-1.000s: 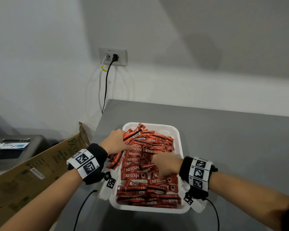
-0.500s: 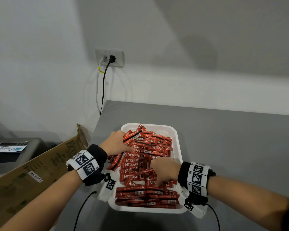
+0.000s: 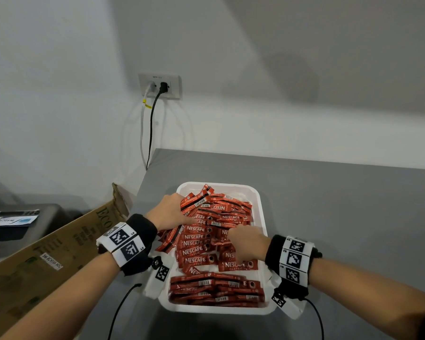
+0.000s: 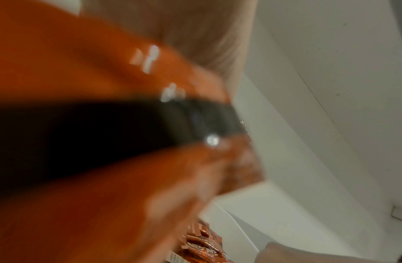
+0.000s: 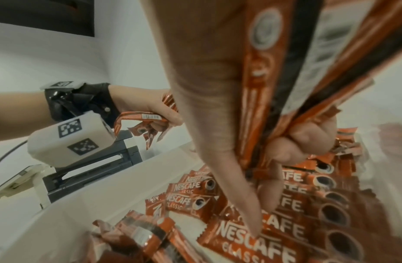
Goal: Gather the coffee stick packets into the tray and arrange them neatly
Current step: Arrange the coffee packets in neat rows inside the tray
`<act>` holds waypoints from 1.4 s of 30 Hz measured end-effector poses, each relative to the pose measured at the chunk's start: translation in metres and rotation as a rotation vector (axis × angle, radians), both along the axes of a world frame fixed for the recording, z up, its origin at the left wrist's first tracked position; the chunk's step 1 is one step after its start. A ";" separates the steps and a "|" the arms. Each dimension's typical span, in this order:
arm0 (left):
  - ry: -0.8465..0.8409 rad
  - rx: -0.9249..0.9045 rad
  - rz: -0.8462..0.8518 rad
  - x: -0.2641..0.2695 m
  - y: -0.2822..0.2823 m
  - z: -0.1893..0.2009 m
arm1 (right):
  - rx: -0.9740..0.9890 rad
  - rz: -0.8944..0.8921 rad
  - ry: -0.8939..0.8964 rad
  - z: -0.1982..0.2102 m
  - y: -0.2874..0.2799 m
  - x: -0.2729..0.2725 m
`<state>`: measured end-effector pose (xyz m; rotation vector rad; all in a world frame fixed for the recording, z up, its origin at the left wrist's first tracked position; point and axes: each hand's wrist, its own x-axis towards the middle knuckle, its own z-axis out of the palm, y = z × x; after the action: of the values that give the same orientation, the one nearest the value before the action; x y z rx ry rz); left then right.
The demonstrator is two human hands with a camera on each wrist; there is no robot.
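Coffee stick packets (image 3: 212, 244) fill the white tray (image 3: 260, 200), its near end stacked flat, its far end jumbled. My right hand (image 3: 247, 242), gripping a bundle, has drawn back toward the tray's middle; my left hand (image 3: 169, 212) clutches several at its left rim. A bare patch has opened mid-tray, so I judge gathering done and tidying underway on the grey tabletop (image 3: 341, 204).

Packets (image 3: 197, 250) — "NESCAFE CLASSIC"; cardboard box (image 3: 59, 244) — "ECO".

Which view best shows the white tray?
The head view: the whole white tray shows, rim and all, heaped with coffee packets. The right wrist view gives only its near wall; the left wrist view, a blurred white rim.
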<state>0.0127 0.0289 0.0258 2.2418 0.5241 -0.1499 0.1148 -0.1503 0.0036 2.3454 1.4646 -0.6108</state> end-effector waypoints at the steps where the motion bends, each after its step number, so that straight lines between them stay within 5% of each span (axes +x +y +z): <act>1: 0.001 -0.002 0.001 0.000 0.000 0.000 | -0.001 -0.003 0.014 0.001 -0.001 0.000; 8: -0.006 0.033 0.019 0.002 0.000 0.000 | 0.236 0.037 0.176 0.001 0.023 -0.018; 12: -0.014 0.049 0.026 0.000 0.000 0.001 | 0.174 0.190 0.052 -0.003 0.037 -0.032; 24: -0.022 0.054 0.043 -0.001 0.001 0.003 | 0.134 0.253 -0.008 -0.009 0.053 -0.039; 42: -0.029 0.062 0.037 -0.001 -0.001 0.005 | 0.138 0.130 0.057 -0.005 0.059 -0.034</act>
<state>0.0121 0.0281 0.0312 2.2898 0.5614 -0.0836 0.0811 -0.0918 -0.0018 2.3274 1.7205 -0.5634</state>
